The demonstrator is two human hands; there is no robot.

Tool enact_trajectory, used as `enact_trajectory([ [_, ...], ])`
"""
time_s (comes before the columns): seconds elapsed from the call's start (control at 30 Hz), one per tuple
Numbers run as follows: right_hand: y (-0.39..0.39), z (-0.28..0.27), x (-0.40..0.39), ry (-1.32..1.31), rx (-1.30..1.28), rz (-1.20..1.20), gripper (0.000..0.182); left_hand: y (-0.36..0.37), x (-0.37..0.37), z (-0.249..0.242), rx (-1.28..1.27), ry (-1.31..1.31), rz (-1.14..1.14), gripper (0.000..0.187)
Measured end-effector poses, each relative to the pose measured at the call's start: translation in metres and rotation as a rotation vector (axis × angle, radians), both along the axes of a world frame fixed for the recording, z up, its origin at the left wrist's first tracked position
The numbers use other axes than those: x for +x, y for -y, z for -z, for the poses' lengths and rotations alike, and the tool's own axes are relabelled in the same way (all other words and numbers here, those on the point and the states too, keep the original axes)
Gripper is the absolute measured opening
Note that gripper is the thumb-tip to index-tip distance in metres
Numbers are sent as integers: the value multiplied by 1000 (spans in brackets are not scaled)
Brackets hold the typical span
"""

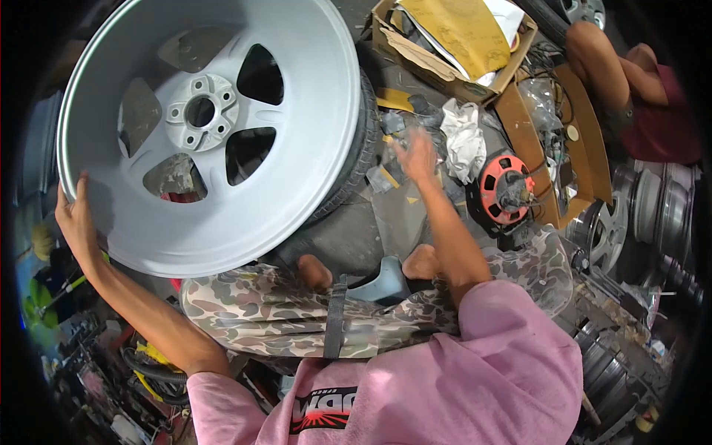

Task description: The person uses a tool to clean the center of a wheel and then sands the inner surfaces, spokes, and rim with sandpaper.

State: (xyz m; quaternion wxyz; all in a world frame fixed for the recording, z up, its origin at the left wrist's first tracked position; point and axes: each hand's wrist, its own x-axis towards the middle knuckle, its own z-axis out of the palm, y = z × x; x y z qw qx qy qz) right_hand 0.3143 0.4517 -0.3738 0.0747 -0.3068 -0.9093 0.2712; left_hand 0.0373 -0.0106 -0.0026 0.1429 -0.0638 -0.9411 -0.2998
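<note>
A large grey-primed wheel rim (pixel 297 178) leans in front of me at the left, its hub and spoke openings facing me. My left hand (pixel 76 222) grips the rim's lower left edge, thumb on the inner side. My right hand (pixel 417 157), slightly blurred, is stretched out over scraps of sandpaper (pixel 382 179) on the floor, thumb apart from the fingers, and I see nothing held in it. Crumpled white paper (pixel 463 137) lies just right of that hand. Behind the rim shows a black tire (pixel 363 133).
A carton (pixel 419 59) with a yellow envelope stands at the back. Beside it are an open box of odds and ends (pixel 586 148) and an orange-black cord reel (pixel 506 189). Another person (pixel 653 96) sits at the far right, near more wheel rims (pixel 649 204).
</note>
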Motion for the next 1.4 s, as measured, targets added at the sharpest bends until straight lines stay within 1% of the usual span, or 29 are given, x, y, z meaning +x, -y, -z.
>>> enact_trajectory([
  [0.13,-37,5,-79,-84,101,-113,38,-16,12,-4,-49,-46,-51,34],
  [0.2,-48,20,-105,107,393,-236,43,-14,14,-4,-40,-44,-26,34],
  [0.23,-52,26,-113,193,423,-271,31,-19,16,-7,-51,-55,-36,34],
  [0.3,-70,53,-122,272,478,-383,16,-33,25,-5,111,-15,-93,35],
  [0.33,-73,44,-123,266,480,-399,16,-40,29,-6,139,-2,-97,38],
  [0.37,-73,21,-118,108,440,-335,12,-50,38,-8,137,-5,-117,38],
  [0.4,-72,-1,-113,-50,393,-268,11,-61,46,-11,177,24,-152,39],
  [0.43,-74,-12,-109,-343,228,-194,15,-67,52,-14,216,50,-183,41],
  [0.47,-72,-25,-107,-446,51,-55,21,-66,55,-13,213,19,-96,44],
  [0.5,-80,-25,-104,-430,-180,79,26,-71,60,-14,247,6,-43,44],
  [0.53,-73,-82,-103,-317,-409,194,31,-83,65,-14,285,-10,13,44],
  [0.57,-82,-80,-103,-548,-414,191,33,-104,72,-22,296,-82,130,45],
  [0.6,-69,-124,-102,-545,-441,252,31,-125,77,-31,302,-159,242,46],
  [0.63,-54,-160,-114,-845,-735,87,25,-122,75,-37,304,-245,392,45],
  [0.7,-11,-219,-117,-713,-830,-35,19,-109,67,-39,215,-307,620,39],
  [0.77,36,-251,-125,-597,-839,-272,15,-104,72,-39,374,-240,745,31],
  [0.83,83,-276,-136,-601,-1060,-492,13,-111,79,-49,215,-86,810,30],
  [0.87,104,-277,-143,-615,-1159,-587,12,-115,81,-53,90,-106,824,35],
  [0.9,126,-294,-147,-677,-1076,-630,13,-120,83,-56,-34,-126,836,41],
  [0.93,140,-306,-149,-645,-1161,-652,14,-124,88,-57,-107,-148,797,45],
  [0.97,154,-310,-155,-740,-1127,-679,14,-128,92,-57,-181,-168,754,50],
  [1.03,161,-329,-155,-711,-1259,-691,13,-134,95,-54,-244,-278,704,47],
  [1.07,164,-333,-154,-716,-1263,-707,13,-134,95,-51,-195,-271,663,45],
  [1.13,166,-336,-150,-747,-1557,-687,18,-131,93,-45,-156,-275,607,42],
  [1.17,167,-331,-149,-750,-1562,-706,18,-129,91,-42,-94,-273,618,40],
  [1.23,168,-317,-147,-881,-1510,-542,29,-125,89,-41,-39,-277,621,37],
  [1.3,166,-315,-146,-835,-1601,-575,30,-124,89,-42,141,-125,624,33],
  [1.37,169,-312,-147,-704,-1741,-683,26,-123,91,-44,187,-115,643,31],
  [1.4,168,-309,-149,-706,-1711,-766,17,-123,93,-46,235,-70,639,29],
])
